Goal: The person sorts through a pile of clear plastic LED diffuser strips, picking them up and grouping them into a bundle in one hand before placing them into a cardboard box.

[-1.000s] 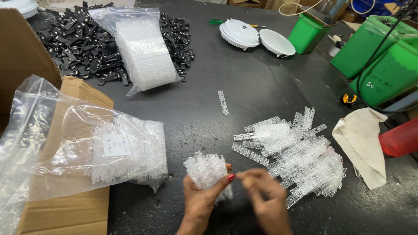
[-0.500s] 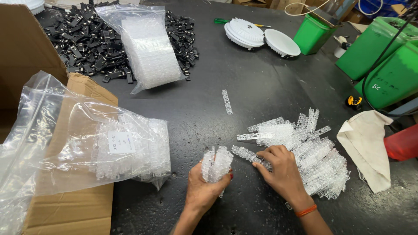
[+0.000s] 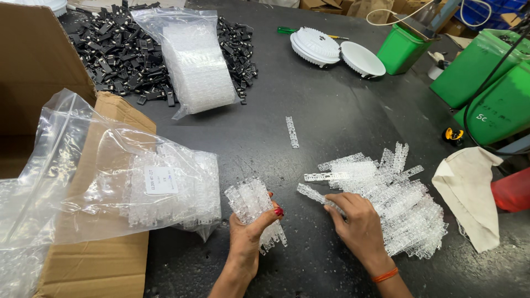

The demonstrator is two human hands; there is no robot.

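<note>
The left hand (image 3: 248, 234) is gripping an upright bundle of clear plastic strips (image 3: 254, 212), its fingers wrapping around the stack from behind and the thumb with a red-painted nail pressing across the front, so the bundle is sitting clamped above the dark grey worktable (image 3: 331, 116). The right hand (image 3: 359, 226) is lying palm down at the near edge of a loose heap of clear plastic strips (image 3: 397, 204), its fingers pinching together on the end of one single clear plastic strip (image 3: 317, 196) that is sticking out leftward from the heap and resting on the table. An orange band (image 3: 385, 275) is circling the right wrist. Just left of the left hand, a crumpled clear plastic bag with more clear strips inside (image 3: 160, 190) is resting partly on an open brown cardboard box (image 3: 72, 165). Farther back, one lone clear strip (image 3: 291, 132) is lying by itself, a second clear bag of white parts (image 3: 199, 66) is sitting on a pile of small black plastic parts (image 3: 118, 49), and a cream cloth (image 3: 469, 193) is lying at the right, beside green bins (image 3: 486, 83).
</note>
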